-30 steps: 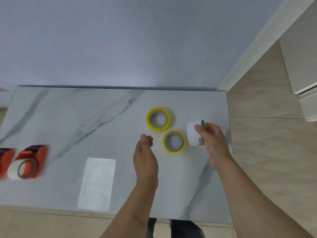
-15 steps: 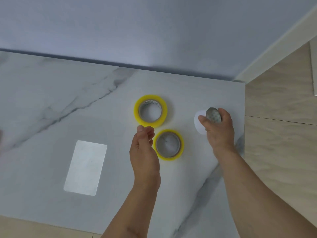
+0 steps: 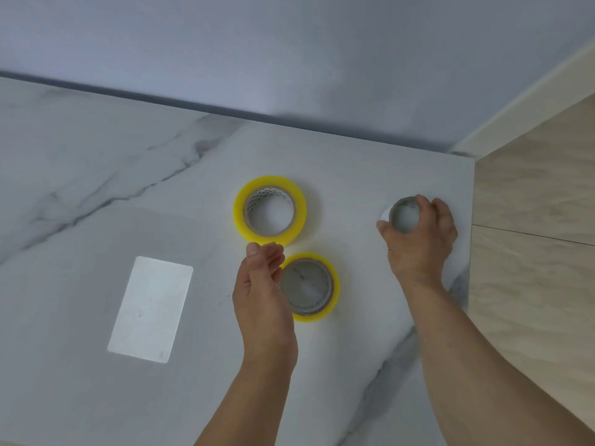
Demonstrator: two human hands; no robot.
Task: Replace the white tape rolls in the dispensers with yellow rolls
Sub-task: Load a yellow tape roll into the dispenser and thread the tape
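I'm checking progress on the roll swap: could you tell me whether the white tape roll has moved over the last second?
Yes. The white tape roll, gripped by the right hand, has turned from on edge to lying flat near the table edge.

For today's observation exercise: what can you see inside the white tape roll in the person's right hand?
Through the white tape roll's grey core only the pale marble table shows; nothing sits inside. The right hand grips its rim, and fingers cover its far side.

home rm, prob | marble-look table (image 3: 96, 175) | wood-look floor (image 3: 531, 268) | plain wall (image 3: 289, 53)
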